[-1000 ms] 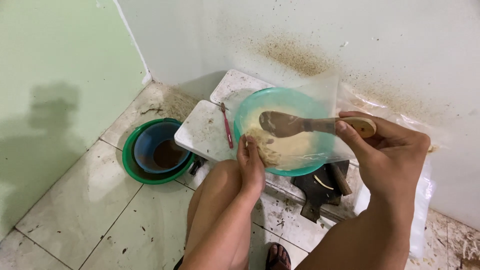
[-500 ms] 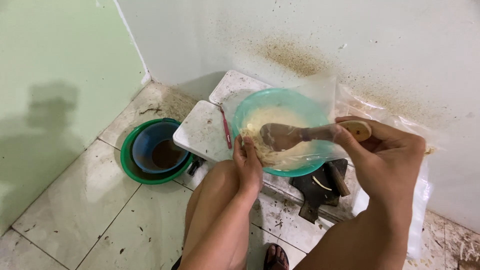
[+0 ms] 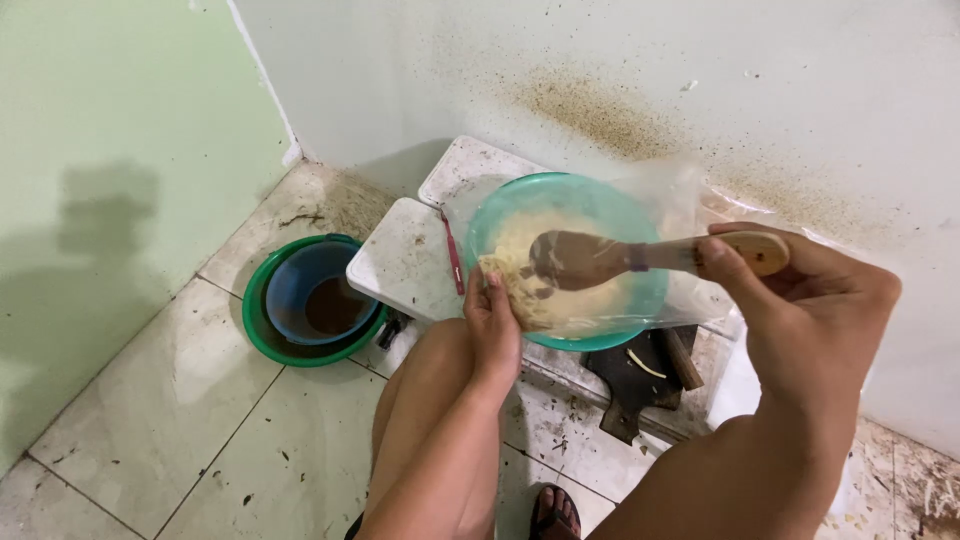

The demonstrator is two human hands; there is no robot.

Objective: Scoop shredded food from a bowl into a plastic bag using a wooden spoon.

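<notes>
A teal plastic bowl [image 3: 566, 262] tilts toward the camera, holding pale shredded food [image 3: 530, 270] heaped against its lower left wall. A wooden spoon [image 3: 640, 256] lies across the bowl's opening, its dark head in the food and its round-ended handle running out past the right rim. The right hand [image 3: 800, 300] has its grip closed on that handle end, thumb on top, so the spoon head sits well left of the grip, inside the bowl. The left hand [image 3: 492, 325] grips the bowl's near left rim, fingers curled over the edge beside the food. Clear plastic sheeting [image 3: 680, 195] shows behind the bowl. Beneath are white tile blocks [image 3: 405, 262] and a dark wooden board [image 3: 640, 375]. On the tiled floor [image 3: 180, 420] to the left, a blue basin [image 3: 300, 270] with brown liquid rests inside a green basin [image 3: 262, 335]. The white wall [image 3: 620, 80] is speckled brown.
</notes>
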